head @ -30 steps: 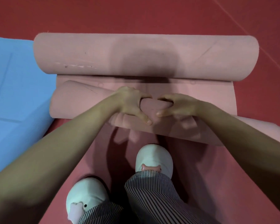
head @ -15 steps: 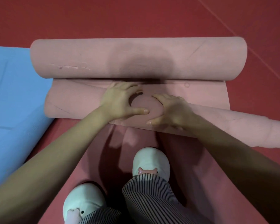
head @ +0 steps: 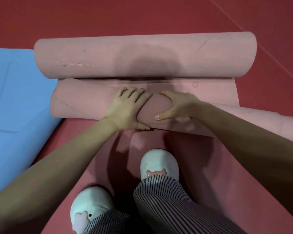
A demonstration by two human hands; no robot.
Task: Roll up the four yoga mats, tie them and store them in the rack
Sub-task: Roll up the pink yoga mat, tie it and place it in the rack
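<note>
The left hand [head: 127, 109] lies palm down over the near roll [head: 81, 102] of pink yoga mat. Its fingers [head: 134, 92] are spread a little and draped over the crown, and its thumb [head: 143, 127] is hooked under the roll's near edge, so the hand grips the roll from above. Just beside its knuckles, the right hand [head: 179, 105] clasps the same roll. The forefinger arches over the far side and the thumb [head: 161, 117] points across the near face toward the left hand, leaving a short bare stretch of roll between the two hands. The other right fingers are tucked out of sight, so I cannot tell how they lie. Just beyond the fingertips of both hands runs a flat strip of mat [head: 210, 88] bearing a small ring mark [head: 195, 84]. Beyond that strip lies the far roll [head: 142, 53], thicker, crosswise and apart from the hands. Outward from the left little finger, past the end of the near roll, a blue mat [head: 15, 98] lies flat on the red floor [head: 125, 14]. Back from the thumbs, toward the wrists, a pink sheet [head: 201, 166] spreads out. Two white slippers [head: 159, 161] stand on it below striped trousers [head: 167, 200].
</note>
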